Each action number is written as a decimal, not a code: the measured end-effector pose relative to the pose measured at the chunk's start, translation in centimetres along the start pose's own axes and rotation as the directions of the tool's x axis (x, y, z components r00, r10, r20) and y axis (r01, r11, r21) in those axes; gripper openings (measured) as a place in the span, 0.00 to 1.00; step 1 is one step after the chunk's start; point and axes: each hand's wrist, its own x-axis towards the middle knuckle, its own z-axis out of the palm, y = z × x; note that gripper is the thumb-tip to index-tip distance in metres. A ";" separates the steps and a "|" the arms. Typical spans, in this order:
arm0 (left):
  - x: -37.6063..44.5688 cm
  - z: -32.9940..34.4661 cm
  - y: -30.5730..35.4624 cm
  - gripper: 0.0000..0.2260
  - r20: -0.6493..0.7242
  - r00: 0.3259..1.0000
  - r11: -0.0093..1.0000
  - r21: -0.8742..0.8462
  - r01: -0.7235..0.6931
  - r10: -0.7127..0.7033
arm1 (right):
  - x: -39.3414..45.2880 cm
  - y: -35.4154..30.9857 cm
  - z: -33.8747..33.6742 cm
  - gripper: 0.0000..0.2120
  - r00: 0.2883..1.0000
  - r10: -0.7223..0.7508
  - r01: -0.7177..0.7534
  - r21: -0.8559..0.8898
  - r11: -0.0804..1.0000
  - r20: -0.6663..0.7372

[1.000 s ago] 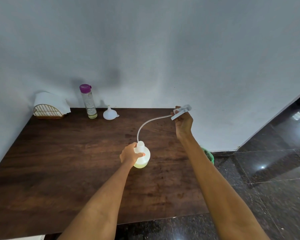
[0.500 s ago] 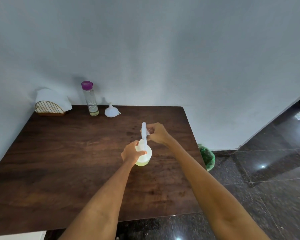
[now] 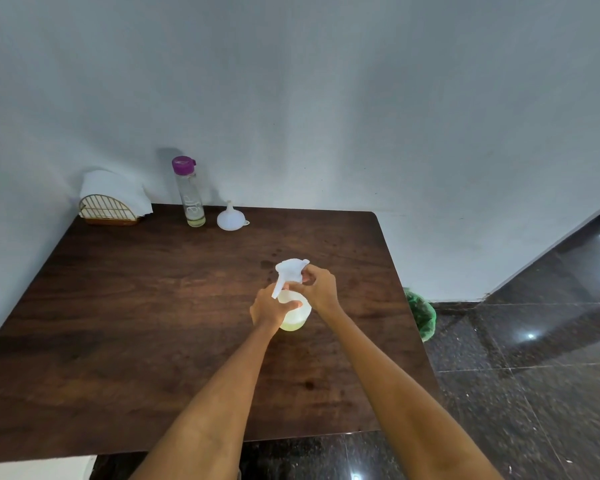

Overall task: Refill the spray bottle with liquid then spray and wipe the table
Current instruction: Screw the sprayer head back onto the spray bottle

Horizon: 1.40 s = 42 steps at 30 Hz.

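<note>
A round translucent spray bottle (image 3: pixel 297 318) holding pale yellow-green liquid stands near the middle of the dark wooden table (image 3: pixel 125 306). My left hand (image 3: pixel 269 308) grips the bottle's body from the left. The white spray head (image 3: pixel 289 271) sits on the bottle's neck, and my right hand (image 3: pixel 317 287) holds it at the collar with curled fingers. The dip tube is out of sight inside the bottle.
Along the back edge by the wall stand a clear bottle with a purple cap (image 3: pixel 189 192), a white funnel (image 3: pixel 231 218) and a wire holder of white napkins (image 3: pixel 110 199). A green bin (image 3: pixel 421 313) sits on the dark tiled floor right of the table.
My right hand brought the spray head from up at the right, tube trailing, down onto the bottle's neck. The tube has gone inside. My left hand kept its hold on the bottle.
</note>
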 end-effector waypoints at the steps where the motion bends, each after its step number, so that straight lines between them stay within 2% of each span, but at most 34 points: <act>1: 0.0 0.2 -0.1 0.24 -0.009 1.000 1.000 -0.008 0.005 -0.005 | -0.6 0.0 0.5 0.16 0.998 0.016 -0.014 0.031 0.999 -0.052; 4: 0.0 0.6 -0.6 0.20 -0.027 1.000 1.000 -0.020 -0.017 0.016 | -2.0 0.8 2.2 0.15 0.979 0.079 -0.043 0.189 0.981 -0.189; 9: 0.2 0.6 -0.8 0.16 -0.003 0.999 0.993 -0.110 -0.042 0.042 | -2.1 0.2 3.6 0.17 0.952 0.199 -0.149 0.212 0.966 -0.235; 13: -0.1 0.8 -1.5 0.13 -0.036 0.991 0.984 -0.119 -0.133 0.130 | -2.3 -0.5 4.3 0.16 0.894 0.332 -0.256 0.265 0.930 -0.300; 19: 0.0 2.1 -2.6 0.18 -0.097 0.963 0.917 -0.295 -0.269 0.252 | -1.5 -0.2 4.0 0.18 0.899 0.342 -0.283 0.234 0.930 -0.274; 21: -0.3 2.2 -3.1 0.19 -0.113 0.965 0.893 -0.364 -0.262 0.237 | -1.5 -0.2 4.0 0.18 0.900 0.340 -0.284 0.225 0.932 -0.273; 23: -0.6 1.4 -3.4 0.25 -0.191 0.961 0.880 -0.396 -0.262 0.200 | -1.5 -0.4 4.0 0.17 0.895 0.351 -0.299 0.214 0.930 -0.274; 24: -0.6 0.7 -3.5 0.24 -0.239 0.957 0.888 -0.387 -0.248 0.163 | -1.4 -0.5 4.0 0.17 0.892 0.354 -0.305 0.204 0.930 -0.281; 26: -0.6 -1.0 -3.6 0.14 -0.340 0.936 0.911 -0.352 -0.213 0.088 | -1.3 -0.7 4.2 0.16 0.885 0.359 -0.313 0.191 0.930 -0.295; 27: -0.7 -1.9 -3.4 0.14 -0.362 0.926 0.916 -0.329 -0.231 0.103 | -1.4 -0.7 4.4 0.16 0.883 0.362 -0.316 0.190 0.929 -0.300; 30: -1.1 -3.9 -1.9 0.24 -0.306 0.890 0.898 -0.178 -0.404 0.339 | -1.5 -0.8 4.6 0.13 0.873 0.372 -0.324 0.197 0.925 -0.314; 33: -1.6 -4.1 -0.2 0.25 -0.226 0.809 0.832 0.011 -0.555 0.543 | -1.7 -0.9 4.3 0.15 0.886 0.355 -0.306 0.197 0.931 -0.300; 34: -1.6 -3.9 0.3 0.25 -0.228 0.792 0.819 0.040 -0.573 0.566 | -1.8 -0.8 4.1 0.16 0.895 0.345 -0.299 0.193 0.934 -0.283; 38: -1.1 -3.7 1.5 0.26 -0.265 0.811 0.847 0.047 -0.530 0.522 | -1.9 0.0 3.0 0.20 0.954 0.245 -0.200 0.240 0.950 -0.173; 42: 0.2 -4.6 1.1 0.16 -0.198 0.782 0.807 0.137 -0.575 0.591 | -1.8 0.6 2.4 0.19 0.988 0.145 -0.127 0.272 0.954 -0.045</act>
